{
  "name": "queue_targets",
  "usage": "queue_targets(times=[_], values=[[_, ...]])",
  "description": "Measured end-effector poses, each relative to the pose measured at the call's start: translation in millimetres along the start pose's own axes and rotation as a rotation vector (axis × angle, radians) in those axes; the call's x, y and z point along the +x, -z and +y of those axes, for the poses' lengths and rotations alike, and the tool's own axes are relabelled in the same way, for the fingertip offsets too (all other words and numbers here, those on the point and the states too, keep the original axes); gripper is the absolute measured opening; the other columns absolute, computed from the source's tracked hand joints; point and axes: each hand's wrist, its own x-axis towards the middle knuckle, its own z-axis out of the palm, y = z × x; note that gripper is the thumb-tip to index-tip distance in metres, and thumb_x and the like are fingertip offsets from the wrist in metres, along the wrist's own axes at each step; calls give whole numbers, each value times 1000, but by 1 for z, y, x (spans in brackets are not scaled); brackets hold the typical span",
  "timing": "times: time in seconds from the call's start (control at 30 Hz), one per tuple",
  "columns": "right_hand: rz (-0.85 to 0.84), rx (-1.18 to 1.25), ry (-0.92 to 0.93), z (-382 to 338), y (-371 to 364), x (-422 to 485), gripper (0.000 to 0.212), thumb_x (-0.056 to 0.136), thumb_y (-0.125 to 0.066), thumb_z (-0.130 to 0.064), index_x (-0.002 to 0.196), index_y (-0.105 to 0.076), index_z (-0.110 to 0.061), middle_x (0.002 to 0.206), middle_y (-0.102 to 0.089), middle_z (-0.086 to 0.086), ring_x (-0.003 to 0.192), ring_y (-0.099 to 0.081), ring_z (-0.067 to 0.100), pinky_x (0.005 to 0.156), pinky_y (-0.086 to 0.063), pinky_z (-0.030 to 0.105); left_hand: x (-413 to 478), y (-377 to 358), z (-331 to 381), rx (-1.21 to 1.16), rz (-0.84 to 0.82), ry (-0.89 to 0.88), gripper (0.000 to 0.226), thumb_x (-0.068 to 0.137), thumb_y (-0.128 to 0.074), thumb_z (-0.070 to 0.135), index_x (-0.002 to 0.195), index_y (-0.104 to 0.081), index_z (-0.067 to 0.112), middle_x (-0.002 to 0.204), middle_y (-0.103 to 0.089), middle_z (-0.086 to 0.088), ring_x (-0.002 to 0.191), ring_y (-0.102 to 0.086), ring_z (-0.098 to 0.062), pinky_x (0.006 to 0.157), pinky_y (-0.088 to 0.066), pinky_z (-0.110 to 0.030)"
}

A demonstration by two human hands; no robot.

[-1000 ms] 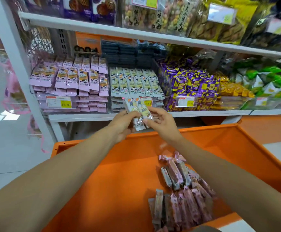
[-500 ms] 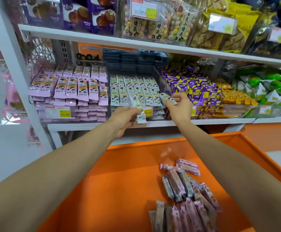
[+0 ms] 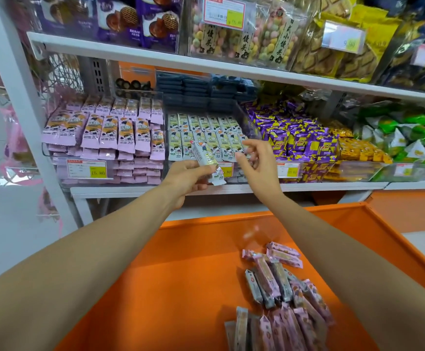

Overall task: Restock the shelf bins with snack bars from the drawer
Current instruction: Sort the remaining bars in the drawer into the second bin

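My left hand (image 3: 188, 177) grips a small bunch of pale green snack bars (image 3: 206, 158) in front of the clear middle bin (image 3: 231, 173), which is filled with matching pale green bars (image 3: 203, 135). Just right of that bunch, my right hand (image 3: 258, 163) hovers with fingers spread and nothing in it. Below, the open orange drawer (image 3: 181, 274) holds a loose pile of pink and grey bars (image 3: 279, 292) at its right side.
A clear bin of pink bars (image 3: 110, 133) stands to the left of the green one, purple packets (image 3: 295, 138) to its right, then yellow and green packets. A white shelf (image 3: 155, 57) with bagged snacks runs overhead. A white upright post (image 3: 16, 97) bounds the left.
My right hand took one bar from the bunch, carried it to the green bin, let it go, and has come back empty toward my left hand. The view has tilted up slightly.
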Motion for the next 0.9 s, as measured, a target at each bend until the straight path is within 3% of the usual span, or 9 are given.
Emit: queue_targets(times=[0.17, 0.23, 0.3, 0.4, 0.53, 0.63, 0.73, 0.83, 0.9], values=[[-257, 119, 72, -24, -10, -26, 39, 78, -77, -35, 107, -53, -25, 92, -52, 6, 70, -45, 15, 62, -42, 22, 0, -8, 4, -42, 5, -32, 17, 85, -74, 16, 88, -64, 3, 72, -64, -5, 61, -62, -11, 60, -55, -21], [-230, 130, 81, -28, -13, -27, 34, 80, -78, -20, 104, -54, -23, 88, -49, 1, 67, -40, 8, 60, -40, 16, -3, -9, 8, -65, -26, -57, 15, 88, -71, 14, 84, -63, 3, 69, -63, -4, 54, -61, -7, 62, -56, -21], [-131, 153, 55, -30, -15, -23, 28, 83, -75, -13, 102, -57, -22, 87, -50, -10, 71, -43, 5, 62, -42, 18, -5, -8, 13, -36, -65, -111, 15, 92, -66, 13, 98, -66, -1, 75, -66, -5, 57, -65, -7, 62, -56, -22], [5, 115, -8, -31, -14, -9, 23, 84, -73, -13, 99, -59, -22, 91, -56, -9, 75, -49, 5, 63, -48, 24, 0, 1, 19, 406, 90, -389, 24, 95, -61, 21, 115, -66, 7, 87, -66, 0, 79, -65, -14, 74, -54, -30], [119, -44, -57, -24, -7, 16, 18, 85, -72, -19, 98, -60, -21, 95, -55, -6, 81, -49, 7, 65, -45, 23, 16, 32, 23, 1119, 376, -898, 24, 94, -56, 30, 112, -67, 18, 113, -61, -3, 114, -50, -25, 96, -33, -39], [171, -181, -86, -18, -4, 37, 19, 86, -73, -25, 100, -64, -17, 95, -60, -4, 85, -52, 10, 70, -43, 26, 28, 53, 24, 1409, 276, -868, 40, 98, -48, 41, 132, -58, 22, 150, -43, -6, 143, -28, -29, 117, -14, -50], [182, -294, -152, -14, -7, 58, 25, 86, -72, -30, 105, -65, -15, 101, -64, 0, 90, -56, 14, 78, -46, 32, 34, 60, 19, 1545, 153, -743, 54, 101, -25, 52, 148, -38, 29, 162, -20, -3, 151, -8, -25, 120, 4, -51], [175, -381, -183, -12, -14, 78, 23, 85, -72, -30, 102, -65, -16, 101, -66, 2, 92, -60, 22, 79, -49, 37, 38, 66, 10, 1625, 155, -767, 71, 93, -5, 56, 148, -40, 29, 157, -33, -5, 150, -14, -28, 119, 4, -52], [165, -460, -181, -11, -20, 89, 24, 85, -72, -30, 102, -64, -15, 100, -67, 4, 93, -61, 26, 76, -48, 38, 43, 70, 4, 1617, 188, -826, 67, 95, -13, 53, 142, -51, 25, 147, -48, -8, 146, -27, -31, 117, -1, -51]])
